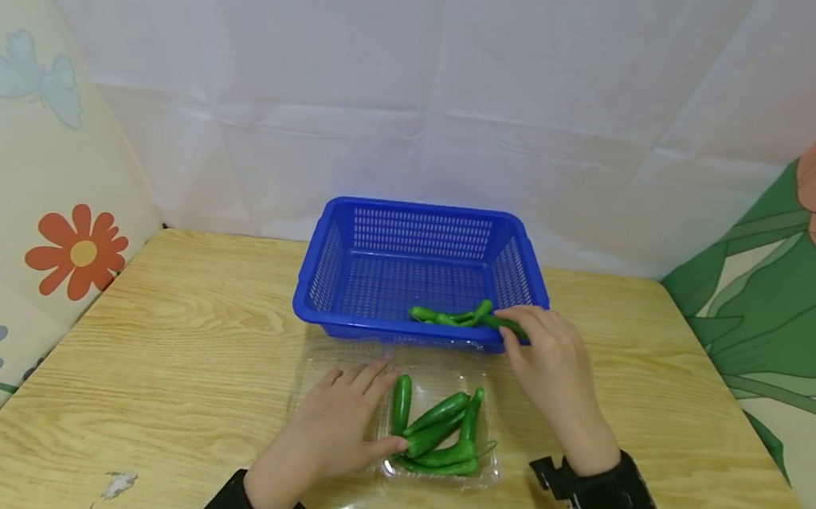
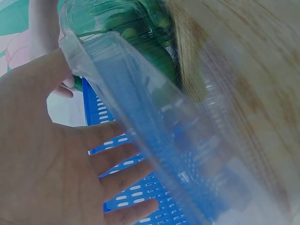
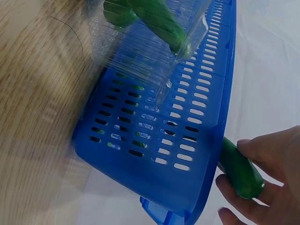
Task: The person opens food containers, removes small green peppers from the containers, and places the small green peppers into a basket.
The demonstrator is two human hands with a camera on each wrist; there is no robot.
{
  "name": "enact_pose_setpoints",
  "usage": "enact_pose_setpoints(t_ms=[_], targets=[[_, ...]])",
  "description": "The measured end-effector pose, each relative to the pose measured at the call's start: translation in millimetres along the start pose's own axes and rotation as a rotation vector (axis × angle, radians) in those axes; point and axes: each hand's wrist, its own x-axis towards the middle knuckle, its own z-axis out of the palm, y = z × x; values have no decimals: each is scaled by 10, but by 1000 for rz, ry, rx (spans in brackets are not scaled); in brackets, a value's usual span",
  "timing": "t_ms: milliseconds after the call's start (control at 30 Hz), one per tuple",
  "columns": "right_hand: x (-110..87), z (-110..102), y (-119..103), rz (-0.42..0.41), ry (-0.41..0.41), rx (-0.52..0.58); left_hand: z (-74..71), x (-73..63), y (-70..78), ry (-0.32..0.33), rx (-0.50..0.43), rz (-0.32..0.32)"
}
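Observation:
Over the near right corner of the blue plastic basket (image 1: 402, 327), my right hand (image 1: 551, 362) pinches a green pepper (image 3: 240, 171) between thumb and fingers. A few green peppers (image 1: 446, 318) lie inside the basket along its near wall. In front of it stands a clear plastic clamshell box (image 1: 487, 476) holding several green peppers (image 1: 440, 433). My left hand (image 1: 338, 417) rests at the box's left side, fingers spread and fairly straight, thumb at the near peppers. In the left wrist view the box edge (image 2: 126, 122) crosses in front of the fingers.
The wooden table (image 1: 191, 365) bears a worn patch (image 1: 120, 485) near the front left. Behind the basket hangs a white cloth (image 1: 392, 85). Printed panels with flowers (image 1: 83, 253) stand at both sides. Black straps (image 1: 608, 498) wrap both wrists.

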Motion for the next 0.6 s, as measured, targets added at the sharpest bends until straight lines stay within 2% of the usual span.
enact_pose_setpoints(t_ms=[600], targets=[[20, -71, -34, -6, 19, -7, -3, -7, 4, 6, -7, -1]])
